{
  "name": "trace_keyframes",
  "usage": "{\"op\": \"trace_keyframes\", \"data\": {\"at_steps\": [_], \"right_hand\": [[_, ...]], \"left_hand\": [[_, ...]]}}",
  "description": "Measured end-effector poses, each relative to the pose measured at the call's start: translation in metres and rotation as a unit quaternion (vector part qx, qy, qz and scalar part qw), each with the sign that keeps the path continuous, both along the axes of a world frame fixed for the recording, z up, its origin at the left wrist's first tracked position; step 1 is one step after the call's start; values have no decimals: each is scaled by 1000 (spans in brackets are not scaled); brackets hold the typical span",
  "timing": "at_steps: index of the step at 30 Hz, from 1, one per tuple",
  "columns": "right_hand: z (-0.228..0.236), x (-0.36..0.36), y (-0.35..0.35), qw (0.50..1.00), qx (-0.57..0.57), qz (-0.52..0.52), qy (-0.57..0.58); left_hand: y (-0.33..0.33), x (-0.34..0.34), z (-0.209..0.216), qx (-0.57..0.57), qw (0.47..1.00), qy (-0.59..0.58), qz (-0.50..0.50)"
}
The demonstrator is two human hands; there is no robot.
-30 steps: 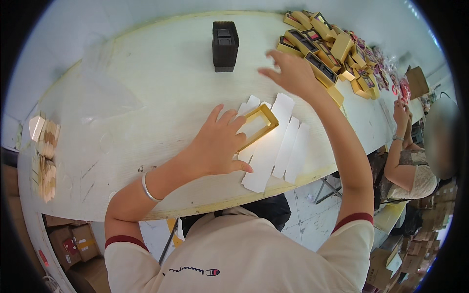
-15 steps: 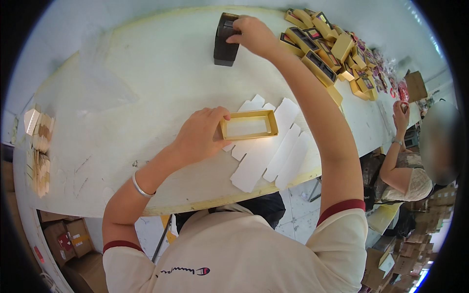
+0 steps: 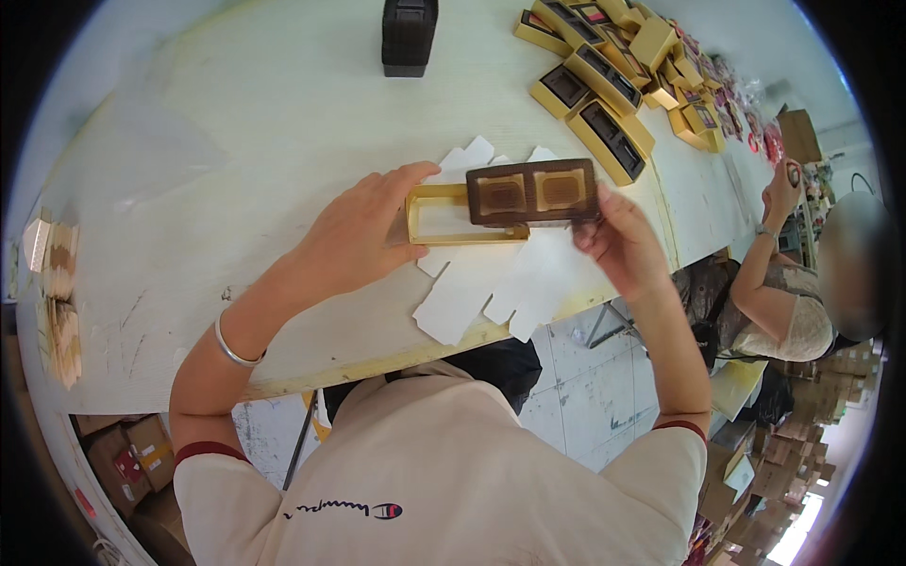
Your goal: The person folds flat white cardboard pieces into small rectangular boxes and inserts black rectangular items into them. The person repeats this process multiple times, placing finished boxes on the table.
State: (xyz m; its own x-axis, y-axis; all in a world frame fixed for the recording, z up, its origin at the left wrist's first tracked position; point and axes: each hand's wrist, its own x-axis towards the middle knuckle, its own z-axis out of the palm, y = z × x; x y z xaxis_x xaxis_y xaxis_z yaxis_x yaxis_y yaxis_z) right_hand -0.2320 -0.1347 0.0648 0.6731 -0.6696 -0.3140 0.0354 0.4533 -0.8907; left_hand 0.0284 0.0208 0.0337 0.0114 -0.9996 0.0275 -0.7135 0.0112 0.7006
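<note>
pale table (image 3: 236,123), white flat cardboard (image 3: 491,283), gold boxes (image 3: 604,85), black stack (image 3: 409,33)

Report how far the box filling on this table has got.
Done: finished gold boxes with dark inserts are heaped at the table's far right. In hand: the left hand steadies an open gold frame on the table while the right hand holds a brown two-cavity tray over its right end, not yet seated. Left: a black tray stack and flat white blanks.

A glossy brown plastic tray (image 3: 531,192) is catching light over a shiny gold cardboard frame (image 3: 461,215); matt white card blanks (image 3: 491,283) are lying beneath.
</note>
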Motion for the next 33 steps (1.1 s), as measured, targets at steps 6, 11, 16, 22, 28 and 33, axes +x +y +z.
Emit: {"op": "trace_keyframes", "data": {"at_steps": [6,11,16,22,28,33], "right_hand": [[-30,-1,19,996,94,1,-10],[-35,14,28,952,-300,-46,48],[-29,9,11,724,-667,157,78],[-21,15,-15,545,-793,260,80],[-2,31,-20,513,-786,314,141],[-13,25,-10,591,-750,278,101]], "left_hand": [[-5,-9,1,-17,999,-19,-22],[-16,-7,1,12,998,-43,-52],[-19,-7,1,-4,995,-69,-65],[-29,-22,0,-48,989,-124,-69],[-48,-27,2,-15,990,-116,-83],[-45,-27,-3,-41,986,-134,-87]]}}
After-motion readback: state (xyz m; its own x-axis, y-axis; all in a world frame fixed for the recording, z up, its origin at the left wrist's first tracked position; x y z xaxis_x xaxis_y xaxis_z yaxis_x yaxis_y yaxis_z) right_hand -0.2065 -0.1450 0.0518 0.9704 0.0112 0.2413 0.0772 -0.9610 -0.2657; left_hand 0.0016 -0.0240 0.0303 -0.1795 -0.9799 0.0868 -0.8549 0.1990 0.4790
